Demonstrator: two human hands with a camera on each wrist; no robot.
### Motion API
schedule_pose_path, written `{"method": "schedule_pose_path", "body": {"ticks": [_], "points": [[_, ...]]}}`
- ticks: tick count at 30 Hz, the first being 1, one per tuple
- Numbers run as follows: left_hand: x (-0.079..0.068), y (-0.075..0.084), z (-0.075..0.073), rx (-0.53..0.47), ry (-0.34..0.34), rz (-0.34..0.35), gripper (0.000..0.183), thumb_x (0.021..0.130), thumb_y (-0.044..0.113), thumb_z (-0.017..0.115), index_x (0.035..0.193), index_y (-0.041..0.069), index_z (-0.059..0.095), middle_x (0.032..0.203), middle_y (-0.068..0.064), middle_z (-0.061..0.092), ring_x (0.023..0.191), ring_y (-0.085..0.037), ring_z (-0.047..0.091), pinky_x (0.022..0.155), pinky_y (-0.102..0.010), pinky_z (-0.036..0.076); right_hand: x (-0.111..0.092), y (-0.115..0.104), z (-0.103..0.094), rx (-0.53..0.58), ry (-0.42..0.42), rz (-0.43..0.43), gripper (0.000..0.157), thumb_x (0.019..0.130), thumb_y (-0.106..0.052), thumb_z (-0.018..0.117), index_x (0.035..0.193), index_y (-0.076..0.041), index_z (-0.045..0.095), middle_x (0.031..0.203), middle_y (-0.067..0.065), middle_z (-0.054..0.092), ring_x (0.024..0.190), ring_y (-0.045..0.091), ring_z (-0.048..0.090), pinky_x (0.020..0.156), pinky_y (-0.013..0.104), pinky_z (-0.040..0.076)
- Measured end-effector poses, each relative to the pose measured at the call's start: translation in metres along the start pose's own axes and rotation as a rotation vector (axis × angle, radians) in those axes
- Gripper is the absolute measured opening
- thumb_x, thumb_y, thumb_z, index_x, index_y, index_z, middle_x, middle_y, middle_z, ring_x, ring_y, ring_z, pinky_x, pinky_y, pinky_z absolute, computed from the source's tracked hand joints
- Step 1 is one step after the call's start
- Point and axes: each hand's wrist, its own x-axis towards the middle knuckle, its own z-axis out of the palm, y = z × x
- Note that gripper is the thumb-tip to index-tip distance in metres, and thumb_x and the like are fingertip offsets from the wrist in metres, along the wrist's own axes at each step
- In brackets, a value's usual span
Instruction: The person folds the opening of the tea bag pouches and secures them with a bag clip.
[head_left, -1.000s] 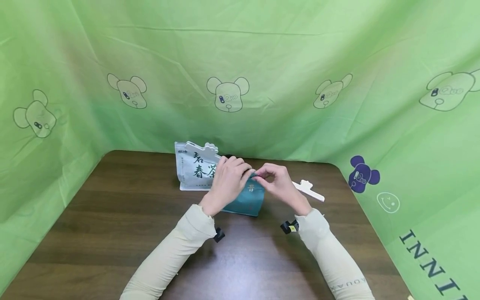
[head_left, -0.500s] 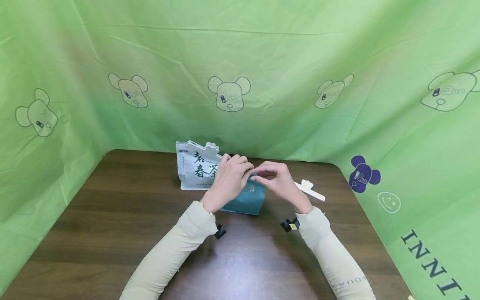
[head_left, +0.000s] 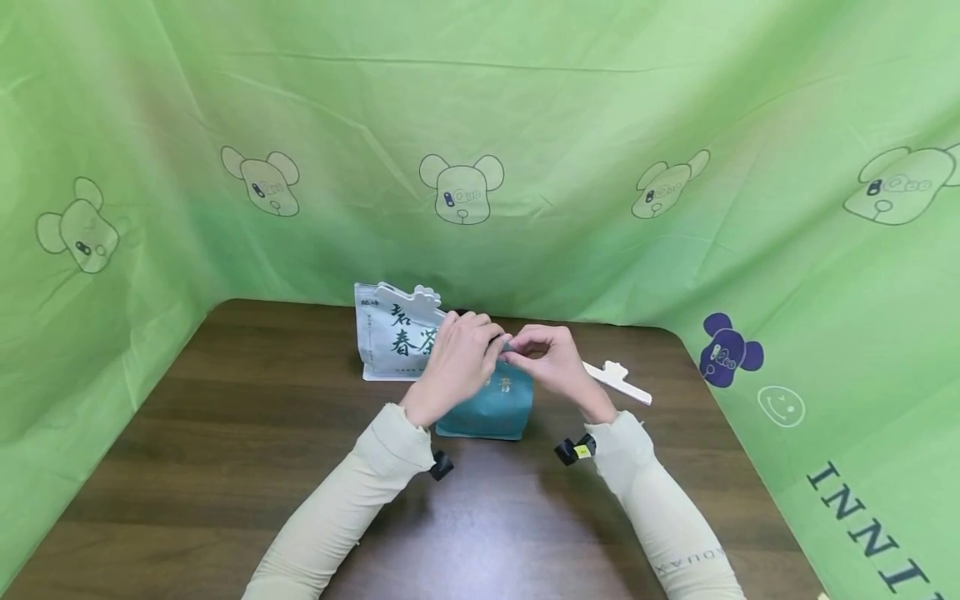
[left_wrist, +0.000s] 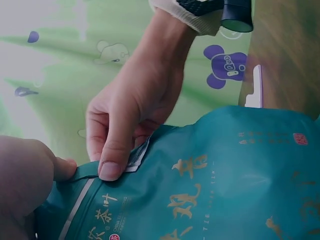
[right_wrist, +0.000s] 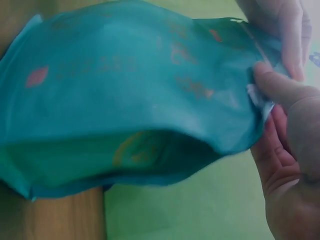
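A teal tea pouch (head_left: pixel 483 415) with gold characters stands on the table between both hands. At its top edge, my right hand (head_left: pixel 551 360) pinches the foil between thumb and fingers. My left hand (head_left: pixel 461 358) holds the same edge a little to the left, the fingertips close together. In the left wrist view the right thumb (left_wrist: pixel 111 167) presses the pouch beside a small silvery torn-looking flap (left_wrist: pixel 138 157). A pale strip (left_wrist: pixel 76 207) runs across the top below the edge. The right wrist view shows the pouch's side gusset (right_wrist: pixel 135 150) folded inward.
Behind the left hand stands a pale blue tea pouch (head_left: pixel 382 346) with a white sealing clip (head_left: pixel 408 300) along its top. Another white clip (head_left: pixel 618 383) lies on the brown wooden table (head_left: pixel 225 433) to the right. Green printed cloth (head_left: pixel 337 233) hangs around the table.
The teal pouch's lower edge has shifted slightly toward me, and more of its front shows. Both hands keep their hold at the top, with only small finger movements.
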Motion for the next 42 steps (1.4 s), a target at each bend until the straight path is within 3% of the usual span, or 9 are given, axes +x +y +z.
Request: {"method": "schedule_pose_path", "body": {"ticks": [5, 7, 16, 27, 36, 42], "points": [[0.001, -0.001, 0.0, 0.003, -0.013, -0.007, 0.023, 0.103, 0.024, 0.061, 0.095, 0.013, 0.078, 0.082, 0.003, 0.068, 0.078, -0.018, 0.06, 0.077, -0.035, 0.041, -0.004, 0.005, 0.0, 0.045, -0.002, 0.104, 0.002, 0.083, 0.014, 0.075, 0.083, 0.013, 0.073, 0.075, 0.001, 0.072, 0.065, 0.001, 0.063, 0.06, 0.018, 0.052], [0.002, -0.002, 0.0, 0.001, -0.015, -0.011, 0.023, 0.103, 0.025, 0.061, 0.095, 0.013, 0.079, 0.082, 0.003, 0.068, 0.078, -0.018, 0.06, 0.077, -0.035, 0.04, -0.006, 0.006, 0.0, 0.053, -0.002, 0.12, 0.003, 0.084, 0.012, 0.074, 0.084, 0.014, 0.073, 0.075, 0.001, 0.072, 0.065, 0.001, 0.062, 0.059, 0.017, 0.05], [0.003, -0.003, 0.003, -0.007, -0.009, -0.018, 0.021, 0.102, 0.025, 0.063, 0.094, 0.014, 0.079, 0.081, 0.004, 0.069, 0.078, -0.017, 0.061, 0.074, -0.034, 0.039, -0.011, 0.005, -0.001, 0.04, -0.01, 0.066, 0.01, 0.082, 0.019, 0.071, 0.092, 0.017, 0.073, 0.082, 0.029, 0.069, 0.072, 0.004, 0.066, 0.067, 0.018, 0.057], [0.002, -0.004, 0.005, -0.025, -0.009, 0.027, 0.016, 0.088, 0.03, 0.081, 0.09, 0.014, 0.078, 0.082, 0.003, 0.069, 0.08, -0.018, 0.061, 0.076, -0.035, 0.039, -0.017, 0.001, 0.0, -0.036, 0.008, 0.086, 0.013, 0.083, 0.017, 0.072, 0.095, 0.013, 0.075, 0.082, 0.023, 0.07, 0.072, 0.006, 0.066, 0.066, 0.023, 0.058], [0.004, -0.001, 0.005, -0.017, -0.031, 0.011, 0.012, 0.089, 0.027, 0.08, 0.09, 0.015, 0.078, 0.084, 0.004, 0.069, 0.081, -0.017, 0.06, 0.078, -0.035, 0.039, -0.019, -0.004, -0.003, -0.079, -0.015, 0.058, 0.017, 0.082, 0.016, 0.074, 0.099, 0.013, 0.074, 0.081, 0.021, 0.07, 0.071, 0.011, 0.066, 0.067, 0.029, 0.06], [0.004, 0.0, 0.005, -0.017, -0.044, -0.012, 0.013, 0.089, 0.027, 0.08, 0.091, 0.015, 0.079, 0.086, 0.004, 0.073, 0.08, -0.018, 0.061, 0.076, -0.035, 0.039, -0.026, 0.024, -0.004, -0.181, 0.006, -0.022, 0.02, 0.081, 0.013, 0.077, 0.1, 0.009, 0.076, 0.083, 0.016, 0.072, 0.069, 0.017, 0.068, 0.067, 0.027, 0.06]]}}
